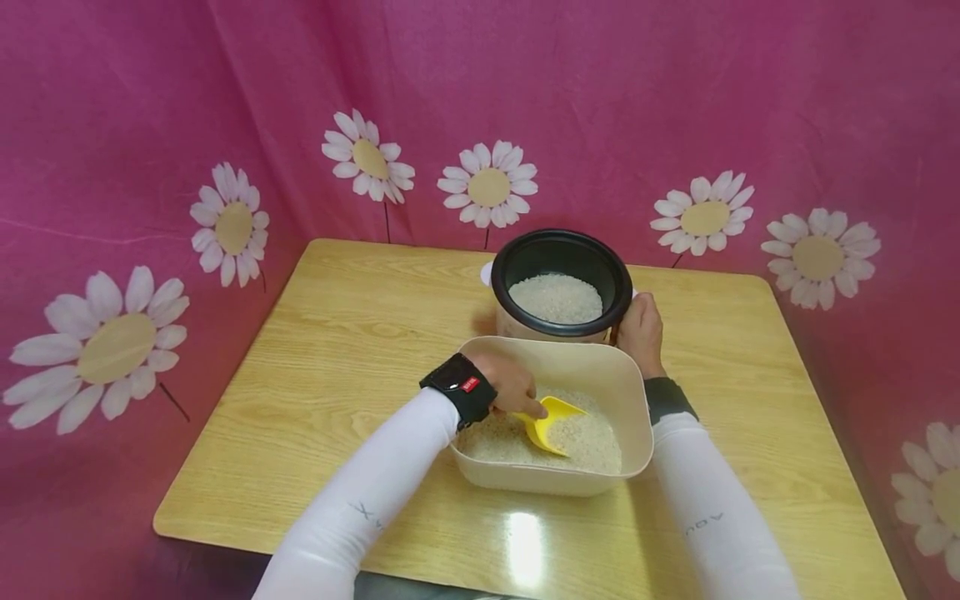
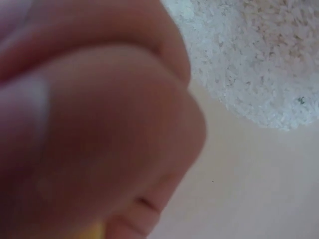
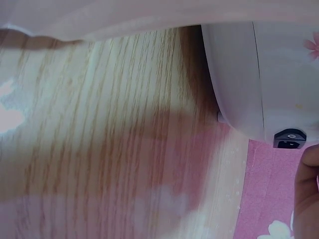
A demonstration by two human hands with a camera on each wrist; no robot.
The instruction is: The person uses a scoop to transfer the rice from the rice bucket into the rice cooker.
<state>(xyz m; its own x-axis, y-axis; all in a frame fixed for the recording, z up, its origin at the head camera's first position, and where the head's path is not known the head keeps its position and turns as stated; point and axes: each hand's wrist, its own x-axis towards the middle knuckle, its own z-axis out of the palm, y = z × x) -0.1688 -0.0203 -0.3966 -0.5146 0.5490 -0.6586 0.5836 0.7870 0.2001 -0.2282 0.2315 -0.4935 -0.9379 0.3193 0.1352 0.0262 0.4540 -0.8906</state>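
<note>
In the head view my left hand (image 1: 508, 382) grips the handle of a yellow scoop (image 1: 542, 429) inside a cream plastic bin (image 1: 637, 417). The scoop's blade dips into the rice (image 1: 596, 442) there and carries some grains. In the left wrist view, blurred curled fingers (image 2: 114, 129) fill the left side, with rice beyond. Behind the bin stands a rice cooker (image 1: 551, 327) with a black inner pot (image 1: 618, 287), itself partly filled with rice. My right hand (image 1: 642, 333) holds the cooker at its right side handle; the right wrist view catches only part of that hand.
All of this stands on a light wooden table (image 1: 337, 350). A pink curtain (image 1: 585, 100) with white daisies hangs close around its back and sides. On the cooker's light body, a black power socket (image 3: 290, 139) faces the right wrist camera.
</note>
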